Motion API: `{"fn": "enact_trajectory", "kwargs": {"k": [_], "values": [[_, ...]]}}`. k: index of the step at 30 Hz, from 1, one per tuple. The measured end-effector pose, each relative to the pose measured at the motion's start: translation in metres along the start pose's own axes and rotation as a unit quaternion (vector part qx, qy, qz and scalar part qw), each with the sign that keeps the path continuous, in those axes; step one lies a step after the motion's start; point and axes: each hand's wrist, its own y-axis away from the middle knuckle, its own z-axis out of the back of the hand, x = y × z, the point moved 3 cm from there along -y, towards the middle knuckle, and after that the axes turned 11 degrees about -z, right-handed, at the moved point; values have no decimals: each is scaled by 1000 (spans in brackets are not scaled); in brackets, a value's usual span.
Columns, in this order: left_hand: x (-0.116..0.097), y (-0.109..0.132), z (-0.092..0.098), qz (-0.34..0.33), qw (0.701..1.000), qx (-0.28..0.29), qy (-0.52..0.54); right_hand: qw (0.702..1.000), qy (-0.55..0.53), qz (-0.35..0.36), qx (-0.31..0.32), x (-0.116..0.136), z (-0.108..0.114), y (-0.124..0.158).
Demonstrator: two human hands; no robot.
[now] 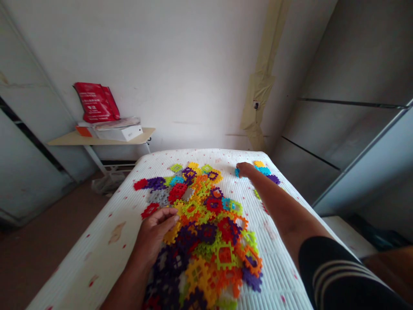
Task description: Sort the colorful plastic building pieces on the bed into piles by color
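A long heap of interlocking plastic building pieces (206, 232), in yellow, purple, red, orange, green, blue and grey, runs down the middle of the bed. At its left side is my left hand (158, 224), with thumb and fingers pinched on the edge of a yellow building piece (172, 234). My right hand (246, 169) reaches far out, right of the heap's far end. Its closed fingers grip a blue building piece (237, 172), partly hidden by the hand. Beyond my right forearm lie a yellow piece, a blue piece (263, 170) and a purple piece (273, 178), partly behind the arm.
The pieces lie on a white ribbed bedcover (106, 254) with small red marks. At the back left, a small table (148, 134) bears a white box (119, 132) and a red bag (97, 103). A grey cabinet (348, 86) stands to the right.
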Motion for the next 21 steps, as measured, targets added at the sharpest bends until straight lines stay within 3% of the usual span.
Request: {"fn": "enact_trajectory", "kwargs": {"k": [5,10,16,21], "values": [[-4,2,-1,-6,1000,4,-22,999,-19,7,-35,3,6,12],[-5,2,-4,-41,998,17,-49,991,-71,56,-98,14,12,60],[-13,8,-21,-114,982,63,-136,976,-160,141,-44,31,-21,122],[-17,15,-35,-214,941,99,-241,974,-176,138,-33,37,-40,136]]}}
